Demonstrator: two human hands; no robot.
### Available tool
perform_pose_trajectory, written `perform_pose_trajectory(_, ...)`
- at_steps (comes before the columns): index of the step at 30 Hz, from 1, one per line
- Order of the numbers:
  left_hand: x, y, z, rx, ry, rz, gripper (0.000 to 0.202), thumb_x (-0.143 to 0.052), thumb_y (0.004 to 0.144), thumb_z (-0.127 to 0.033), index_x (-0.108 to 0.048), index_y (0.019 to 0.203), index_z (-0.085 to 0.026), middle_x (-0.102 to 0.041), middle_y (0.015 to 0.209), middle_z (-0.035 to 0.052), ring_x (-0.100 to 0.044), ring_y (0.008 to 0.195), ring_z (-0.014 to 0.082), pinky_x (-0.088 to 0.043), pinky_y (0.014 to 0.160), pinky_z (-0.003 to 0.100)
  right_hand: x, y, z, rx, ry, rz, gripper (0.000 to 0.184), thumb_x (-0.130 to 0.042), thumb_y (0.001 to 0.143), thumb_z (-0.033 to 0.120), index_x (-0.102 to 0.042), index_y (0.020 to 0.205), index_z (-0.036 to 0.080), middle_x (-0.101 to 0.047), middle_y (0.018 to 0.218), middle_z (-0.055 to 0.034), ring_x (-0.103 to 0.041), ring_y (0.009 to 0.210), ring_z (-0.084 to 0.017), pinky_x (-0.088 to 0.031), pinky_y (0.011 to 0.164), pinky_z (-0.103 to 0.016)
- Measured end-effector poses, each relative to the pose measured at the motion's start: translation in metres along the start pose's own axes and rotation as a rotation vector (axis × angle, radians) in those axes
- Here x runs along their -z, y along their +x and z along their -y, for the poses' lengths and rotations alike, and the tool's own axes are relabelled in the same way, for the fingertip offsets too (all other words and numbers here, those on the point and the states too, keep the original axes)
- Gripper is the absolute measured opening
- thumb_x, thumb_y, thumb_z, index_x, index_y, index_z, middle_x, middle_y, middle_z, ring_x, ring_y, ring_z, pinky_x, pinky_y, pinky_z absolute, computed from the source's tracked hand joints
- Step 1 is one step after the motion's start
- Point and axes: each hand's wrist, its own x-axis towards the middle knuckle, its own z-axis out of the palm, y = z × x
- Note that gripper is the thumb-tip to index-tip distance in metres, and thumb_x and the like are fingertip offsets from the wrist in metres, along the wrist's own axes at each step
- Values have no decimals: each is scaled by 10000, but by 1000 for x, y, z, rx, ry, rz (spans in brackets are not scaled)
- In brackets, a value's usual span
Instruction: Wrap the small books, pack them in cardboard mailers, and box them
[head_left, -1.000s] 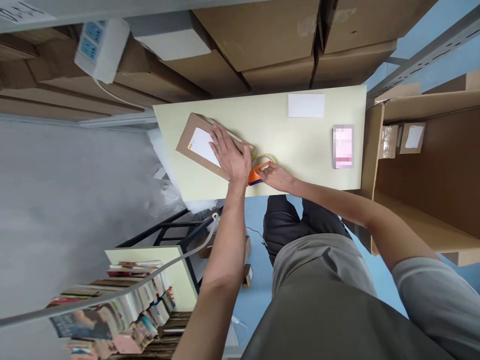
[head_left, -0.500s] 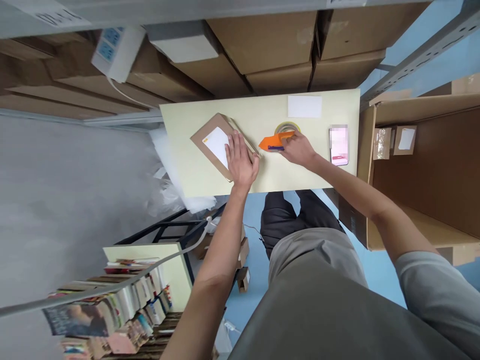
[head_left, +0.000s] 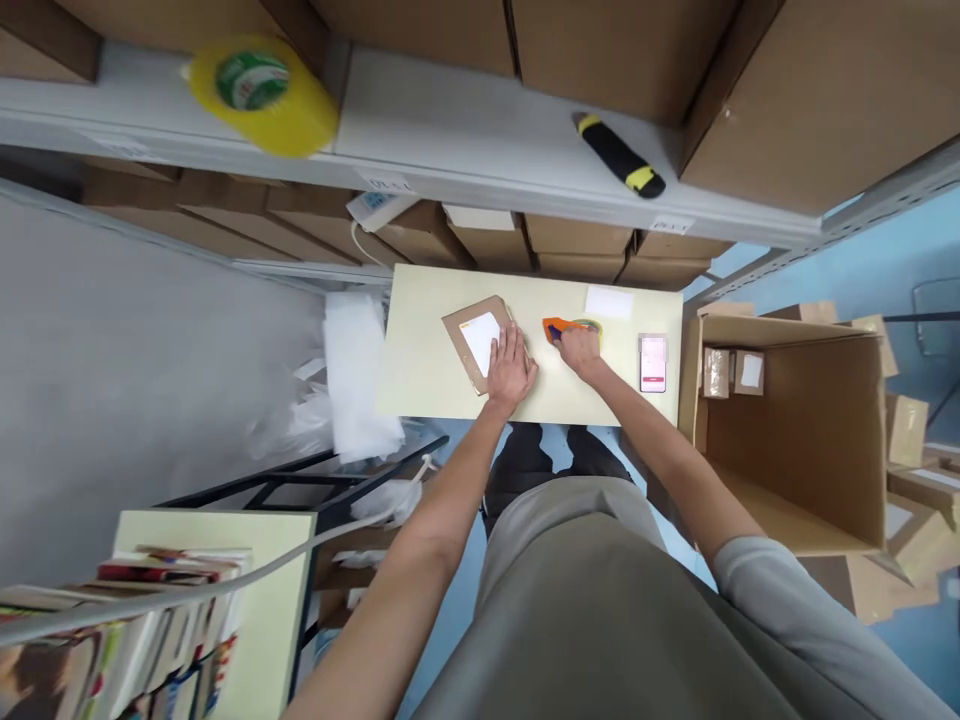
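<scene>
A flat cardboard parcel (head_left: pixel 457 335) with a white label (head_left: pixel 480 338) lies askew on the pale table (head_left: pixel 420 390). My left hand (head_left: pixel 510 370) rests on the parcel's right side, fingers stretched over the label's edge. To the right, my right hand (head_left: pixel 581 347) is wrapped round an orange tape dispenser (head_left: pixel 553 327), held low over the table and apart from the parcel. Part of a tape roll (head_left: pixel 595 325) shows behind that hand. The dispenser's grip is hidden by my fingers.
A phone (head_left: pixel 652 363) and a white sheet (head_left: pixel 608 302) lie on the table. At right stands a large open carton (head_left: pixel 795 430) with small boxes inside. A shelf overhead holds yellow tape (head_left: pixel 300 110) and a black-yellow cutter (head_left: pixel 619 155). Books (head_left: pixel 150 610) are at lower left.
The camera view has tilted up and back, so the upper shelf with the yellow tape and cutter now shows. Both hands keep the same hold, with little movement relative to the table.
</scene>
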Motion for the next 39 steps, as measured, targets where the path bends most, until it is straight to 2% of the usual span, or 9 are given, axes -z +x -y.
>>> perform_pose_trajectory(5,1,5,9,-35,56,72,845,-456,1061,-356,-316,1785,57,-197,1918,246,-158,1816,401,-106,1489,606,2,-22,11,-176,87,-9,608,-421,1207,432,-634,1502,-54,-801,1337,-328,-778,1242,-369,-450,1209,-467)
perform_pose_trajectory(10,6,13,13,-26,61,136,865,-542,1026,-349,-348,1790,7,-200,1924,231,-172,1814,399,-145,1485,590,-24,-39,24,-241,124,-25,609,-410,1198,333,-518,1608,-104,-810,1322,-335,-779,1252,-370,-380,1311,-478)
perform_pose_trajectory(17,11,10,13,-75,22,148,848,-563,1042,-367,-363,1785,-11,-205,1918,251,-169,1814,410,-144,1477,614,-62,-48,29,-338,220,-72,516,-455,1139,241,-578,1572,-11,-741,1489,-317,-690,1391,-366,-433,1283,-486)
perform_pose_trajectory(21,27,12,-2,-12,-120,92,710,-656,971,-267,-567,1639,-42,-429,1822,293,-355,1746,456,-295,1428,651,-53,-54,36,-359,262,-154,504,-433,1129,237,-599,1522,-31,-771,1386,-327,-713,1324,-386,-475,1257,-514)
perform_pose_trajectory(25,67,25,-35,-65,-347,-128,310,-571,1056,-245,-749,1306,-199,-784,1375,188,-729,1375,351,-568,1236,547,5,-46,46,-291,338,-442,499,-336,1173,295,-647,1459,29,-773,1330,-310,-721,1269,-405,-503,1236,-578)
perform_pose_trajectory(28,115,50,-63,-158,-577,-419,245,-564,1109,-320,-737,1264,-240,-772,1278,145,-772,1205,290,-645,1105,466,83,-23,56,-112,395,-767,479,-362,1194,359,-652,1472,99,-758,1344,-261,-709,1296,-389,-495,1260,-612)
perform_pose_trajectory(30,150,75,-79,-176,-668,-534,316,-514,1140,-342,-716,1359,-237,-749,1368,159,-763,1237,272,-636,1128,440,143,3,62,-34,365,-864,469,-373,1204,377,-645,1500,134,-728,1411,-241,-681,1367,-370,-458,1309,-614)
perform_pose_trajectory(34,201,116,-91,-200,-699,-567,419,-510,1128,-351,-686,1490,-238,-707,1556,169,-674,1468,299,-545,1290,473,242,59,69,-14,226,-802,434,-407,1207,324,-674,1469,104,-737,1404,-231,-686,1400,-336,-432,1348,-554)
perform_pose_trajectory(39,197,106,-60,-126,-708,-445,456,-543,1099,-360,-690,1497,-195,-738,1525,189,-745,1373,322,-586,1244,510,286,98,68,-50,89,-740,471,-441,1193,307,-652,1505,24,-713,1504,-287,-656,1477,-354,-392,1378,-559)
